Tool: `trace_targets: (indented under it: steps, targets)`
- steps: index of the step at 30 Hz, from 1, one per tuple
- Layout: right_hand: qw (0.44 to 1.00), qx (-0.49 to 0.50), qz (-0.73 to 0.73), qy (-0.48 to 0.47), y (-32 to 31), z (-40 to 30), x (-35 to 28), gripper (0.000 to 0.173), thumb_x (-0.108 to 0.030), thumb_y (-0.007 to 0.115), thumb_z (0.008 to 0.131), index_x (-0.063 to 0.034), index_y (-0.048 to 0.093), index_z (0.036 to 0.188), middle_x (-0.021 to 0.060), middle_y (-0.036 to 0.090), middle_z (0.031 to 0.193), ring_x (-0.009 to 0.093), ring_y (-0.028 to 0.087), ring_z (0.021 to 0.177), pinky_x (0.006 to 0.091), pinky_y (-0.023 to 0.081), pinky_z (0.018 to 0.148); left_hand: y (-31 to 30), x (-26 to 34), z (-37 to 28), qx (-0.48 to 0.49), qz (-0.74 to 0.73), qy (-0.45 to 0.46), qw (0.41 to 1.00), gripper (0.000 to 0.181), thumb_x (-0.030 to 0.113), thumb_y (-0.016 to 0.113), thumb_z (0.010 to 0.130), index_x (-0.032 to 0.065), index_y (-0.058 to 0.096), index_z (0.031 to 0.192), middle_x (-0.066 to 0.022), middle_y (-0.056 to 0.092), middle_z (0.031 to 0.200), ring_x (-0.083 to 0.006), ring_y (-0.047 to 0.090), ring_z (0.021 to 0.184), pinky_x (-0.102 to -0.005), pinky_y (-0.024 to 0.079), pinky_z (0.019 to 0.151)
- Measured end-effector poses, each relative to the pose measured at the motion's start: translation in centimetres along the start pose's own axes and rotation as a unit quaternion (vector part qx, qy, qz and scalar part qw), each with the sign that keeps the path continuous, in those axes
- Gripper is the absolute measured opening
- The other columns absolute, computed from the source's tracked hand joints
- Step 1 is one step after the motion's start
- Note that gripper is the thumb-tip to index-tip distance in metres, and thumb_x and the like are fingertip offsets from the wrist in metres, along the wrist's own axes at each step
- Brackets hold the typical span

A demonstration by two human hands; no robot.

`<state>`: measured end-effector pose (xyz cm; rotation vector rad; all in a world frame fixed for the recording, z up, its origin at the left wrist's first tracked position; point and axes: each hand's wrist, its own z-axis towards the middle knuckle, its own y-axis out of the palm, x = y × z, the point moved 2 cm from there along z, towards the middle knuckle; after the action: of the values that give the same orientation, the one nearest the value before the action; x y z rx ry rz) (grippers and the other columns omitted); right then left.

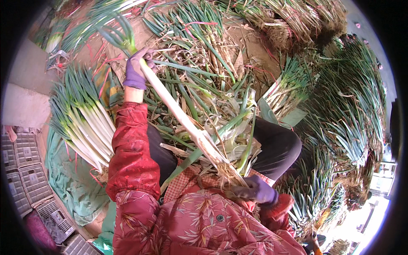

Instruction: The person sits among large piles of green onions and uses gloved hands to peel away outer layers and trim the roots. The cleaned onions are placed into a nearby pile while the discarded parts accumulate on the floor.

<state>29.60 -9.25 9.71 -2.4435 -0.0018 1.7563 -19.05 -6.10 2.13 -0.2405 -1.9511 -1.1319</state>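
Observation:
A long white-shafted Welsh onion [172,105] slants across my lap, its green leaves at the upper left and its root end toward my body. My left hand [137,68], in a purple glove, grips it just below the leaves. At the lower end my right hand [256,188], gloved too, holds the root end with its dry brown outer skin, which partly hides the roots. The upper shaft is bare and white, while loose husk [220,156] clings to the lower part. Peeled skins and torn leaves [236,137] heap over my lap between my knees.
Cleaned onions [92,124] lie side by side at my left on green cloth [73,178]. Plastic crates [32,178] line the far left. Unpeeled bundles [344,105] pile high on the right, with more [293,22] at the back. A tied bunch [204,32] lies ahead among trimmings.

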Motion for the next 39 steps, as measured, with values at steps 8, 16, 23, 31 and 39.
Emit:
trace_targets:
  steps: [8,16,23,31,39]
  targets:
    - [0.975,0.073,0.162,0.132,1.6,-12.6,-1.1,0.018,-0.009,0.065,0.08,0.0062,0.066,0.09,0.011,0.068,0.086,0.018,0.065,0.075,0.0278,0.05,0.065,-8.1,2.4,1.2,0.055,0.021,-0.003,0.998,0.018,0.025,0.057,0.087,0.0129,0.051,0.075,0.0063,0.043,0.061,-0.0113,0.042,0.046,-0.0308,0.036,0.044]
    - [0.942,0.241,0.035,0.232,1.1,-14.8,-4.7,0.026,-0.015,0.068,0.079,0.0046,0.066,0.095,0.009,0.068,0.075,0.015,0.064,0.064,0.0287,0.05,0.059,-13.7,5.3,-0.1,0.149,0.079,0.022,0.985,0.008,0.018,0.062,0.083,0.0098,0.063,0.081,0.0037,0.046,0.061,-0.0117,0.044,0.047,-0.0285,0.038,0.044]
    - [0.837,0.268,-0.478,0.006,-3.3,4.4,-4.2,0.051,-0.028,0.073,0.071,0.0009,0.056,0.11,0.0186,0.06,0.082,0.037,0.06,0.07,0.0399,0.046,0.059,-11.7,4.7,0.5,0.132,0.055,0.046,0.989,0.012,0.013,0.067,0.079,0.0052,0.061,0.086,-0.0026,0.053,0.062,-0.0163,0.049,0.048,-0.0284,0.042,0.045]
    - [0.962,0.227,-0.149,-0.033,0.6,14.2,-2.7,0.028,-0.017,0.067,0.08,0.0037,0.062,0.099,0.0084,0.062,0.068,0.018,0.056,0.054,0.0301,0.044,0.052,-8.9,4.9,-0.2,0.194,0.074,0.119,0.971,0.016,0.017,0.066,0.08,0.0067,0.061,0.091,-0.0033,0.054,0.063,-0.0167,0.049,0.046,-0.0291,0.042,0.044]
    - [0.97,0.187,0.061,-0.141,-0.8,14.2,1.1,0.023,-0.013,0.062,0.084,0.0048,0.066,0.097,0.0005,0.059,0.069,0.005,0.05,0.059,0.0213,0.039,0.052,-3.0,5.5,-2.8,0.145,0.023,0.226,0.963,0.018,0.016,0.062,0.081,0.0025,0.057,0.093,-0.0066,0.057,0.07,-0.0188,0.054,0.053,-0.03,0.044,0.049]
